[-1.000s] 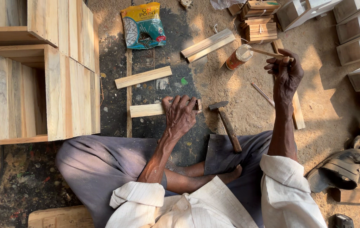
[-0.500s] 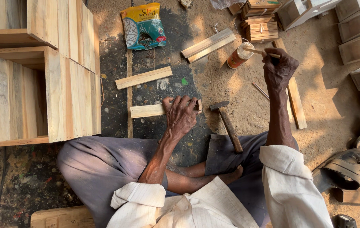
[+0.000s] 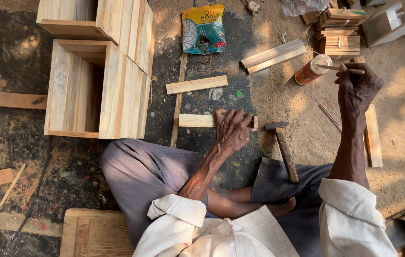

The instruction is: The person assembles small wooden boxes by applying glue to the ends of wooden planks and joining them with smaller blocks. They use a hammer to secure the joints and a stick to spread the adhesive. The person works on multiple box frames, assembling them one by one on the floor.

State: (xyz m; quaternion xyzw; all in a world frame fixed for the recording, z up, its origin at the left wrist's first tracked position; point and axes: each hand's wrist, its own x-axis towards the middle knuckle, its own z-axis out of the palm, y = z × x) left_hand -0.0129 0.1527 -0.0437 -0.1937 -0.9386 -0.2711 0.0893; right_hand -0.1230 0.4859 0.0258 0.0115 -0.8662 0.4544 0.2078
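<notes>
His left hand (image 3: 232, 131) lay spread, pressing a wooden strip (image 3: 197, 120) on the floor; his raised right hand (image 3: 357, 88) pinched a thin stick (image 3: 340, 68).

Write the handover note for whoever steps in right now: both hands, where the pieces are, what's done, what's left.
Left hand: pressed flat on a short wooden slat lying on the ground.
Right hand: raised, holding a thin stick whose tip is at the mouth of a small orange jar.
Hammer: lying unheld between the hands, by the knee.
Nearby: second loose slat, open nail packet, finished wooden boxes.
Done: slat positioned and steadied.
Left: nothing visibly joined to that slat yet.
</notes>
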